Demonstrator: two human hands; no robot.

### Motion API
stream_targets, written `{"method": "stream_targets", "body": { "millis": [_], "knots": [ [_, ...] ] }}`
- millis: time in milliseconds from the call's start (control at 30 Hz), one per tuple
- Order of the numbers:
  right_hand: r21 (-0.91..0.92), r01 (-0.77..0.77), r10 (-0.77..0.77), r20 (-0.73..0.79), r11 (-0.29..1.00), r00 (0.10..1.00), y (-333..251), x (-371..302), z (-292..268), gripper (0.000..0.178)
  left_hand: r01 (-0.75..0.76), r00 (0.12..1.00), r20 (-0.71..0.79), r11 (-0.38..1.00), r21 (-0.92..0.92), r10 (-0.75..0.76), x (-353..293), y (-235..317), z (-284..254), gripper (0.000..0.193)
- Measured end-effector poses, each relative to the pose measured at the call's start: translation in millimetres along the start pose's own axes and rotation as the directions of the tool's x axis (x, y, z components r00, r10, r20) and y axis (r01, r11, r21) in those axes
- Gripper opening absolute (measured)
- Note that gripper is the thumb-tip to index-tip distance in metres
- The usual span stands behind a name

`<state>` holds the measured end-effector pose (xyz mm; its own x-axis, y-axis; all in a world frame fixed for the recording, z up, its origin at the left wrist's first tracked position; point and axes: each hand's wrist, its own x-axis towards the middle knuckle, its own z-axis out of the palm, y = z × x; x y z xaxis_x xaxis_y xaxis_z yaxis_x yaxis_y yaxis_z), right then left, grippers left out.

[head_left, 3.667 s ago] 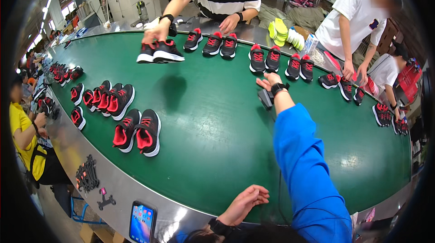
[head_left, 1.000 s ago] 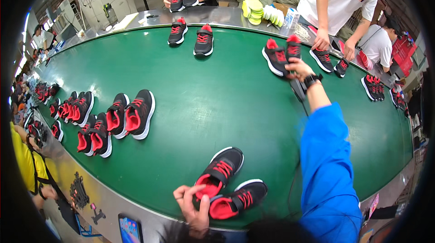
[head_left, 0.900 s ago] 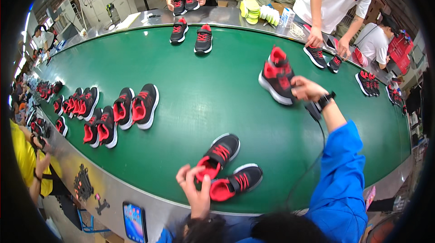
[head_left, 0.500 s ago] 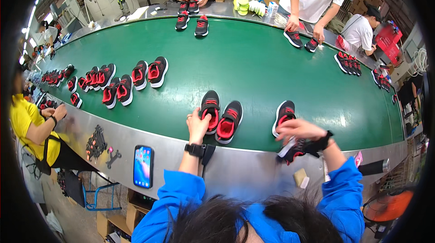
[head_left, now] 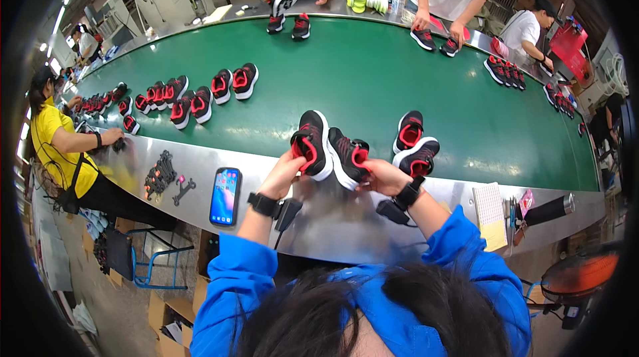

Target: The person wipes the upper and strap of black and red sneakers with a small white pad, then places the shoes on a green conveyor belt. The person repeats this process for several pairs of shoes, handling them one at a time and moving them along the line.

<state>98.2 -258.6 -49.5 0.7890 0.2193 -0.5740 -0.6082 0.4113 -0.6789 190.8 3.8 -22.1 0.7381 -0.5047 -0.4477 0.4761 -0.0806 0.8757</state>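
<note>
Between my hands is a pair of black sneakers with red linings and white soles. My left hand [head_left: 285, 174] grips the heel end of the left sneaker [head_left: 311, 136]. My right hand [head_left: 387, 177] has hold of the heel of the right sneaker [head_left: 345, 152]. Both are tilted, white soles turned toward each other, above the belt's near edge. Just beyond my right hand, two matching sneakers, an upright one [head_left: 409, 132] and a tipped one [head_left: 421, 155], lie on the green belt [head_left: 319, 71].
On the metal ledge [head_left: 266, 163] to the left lie a phone [head_left: 225, 196] and small black parts [head_left: 160, 174]. A notepad [head_left: 490, 214] and black-handled tool [head_left: 546, 212] sit right. More sneakers [head_left: 190, 105] stand left on the belt. Co-workers handle sneakers across it.
My right hand has left the sneaker at the right, which now lies tipped beside its mate, and has taken the right one of the middle pair. Both middle sneakers are now tilted up.
</note>
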Motion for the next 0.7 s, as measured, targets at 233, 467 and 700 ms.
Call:
{"method": "stream_targets", "body": {
  "millis": [233,467,700],
  "knots": [
    [0.037,0.048,-0.047,-0.015,0.998,0.999,64.2,-101.6,22.7,0.041,0.235,0.946,0.315,0.820,-0.522,-0.071,-89.8,-60.9,50.6,0.043],
    [-0.620,0.429,-0.671,-0.221,0.656,0.707,74.5,-135.5,24.0,0.048,-0.042,0.990,0.121,0.961,-0.272,0.078,-133.7,-51.8,50.7,0.060],
    [-0.994,0.100,-0.925,0.071,-0.036,0.373,92.8,-132.1,43.1,0.062,-0.205,0.795,-0.129,0.464,0.862,0.593,-149.7,-76.5,78.0,0.081]
  ]
}}
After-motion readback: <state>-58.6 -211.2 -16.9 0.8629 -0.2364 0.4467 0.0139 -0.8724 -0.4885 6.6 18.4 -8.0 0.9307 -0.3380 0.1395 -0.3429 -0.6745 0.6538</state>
